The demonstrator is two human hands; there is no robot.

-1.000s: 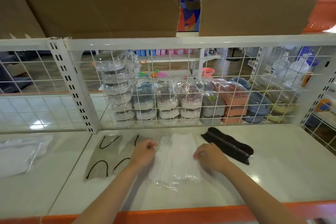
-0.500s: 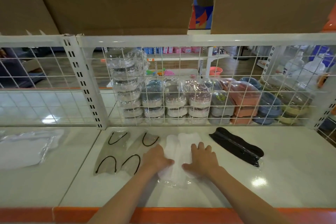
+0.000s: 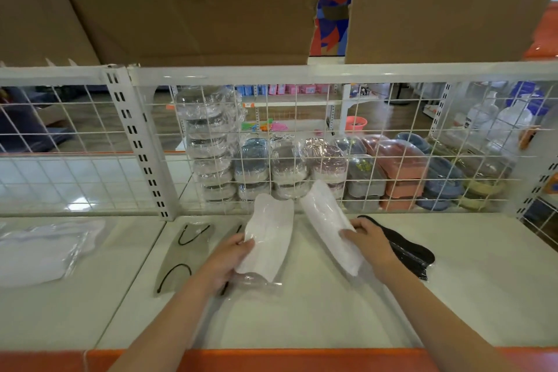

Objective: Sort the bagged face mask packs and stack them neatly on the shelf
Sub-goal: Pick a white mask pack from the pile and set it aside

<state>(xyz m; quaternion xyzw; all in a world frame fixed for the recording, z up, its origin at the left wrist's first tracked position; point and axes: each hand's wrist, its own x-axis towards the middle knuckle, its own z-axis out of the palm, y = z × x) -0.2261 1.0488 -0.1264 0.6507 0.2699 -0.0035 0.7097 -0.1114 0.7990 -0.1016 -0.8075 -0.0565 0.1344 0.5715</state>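
Observation:
My left hand (image 3: 228, 261) grips a bagged white mask pack (image 3: 270, 235) by its left edge, lifted and tilted over the white shelf (image 3: 483, 296). My right hand (image 3: 370, 238) grips a second white mask pack (image 3: 330, 226) by its right side, raised and angled away from the first. A bagged black mask pack (image 3: 413, 254) lies flat on the shelf just right of my right hand. A bagged grey mask pack with black ear loops (image 3: 184, 257) lies flat to the left, partly hidden by my left hand.
A white wire grid (image 3: 302, 148) backs the shelf, with wrapped plastic containers (image 3: 280, 166) stacked behind it. Another bagged white pack (image 3: 42, 251) lies on the neighbouring shelf section at the left. An orange edge strip (image 3: 271, 359) runs along the front. Cardboard boxes (image 3: 196, 3) stand above.
Both hands were pressing the white packs flat on the shelf. They now each hold one pack, lifted off the shelf and drawn apart.

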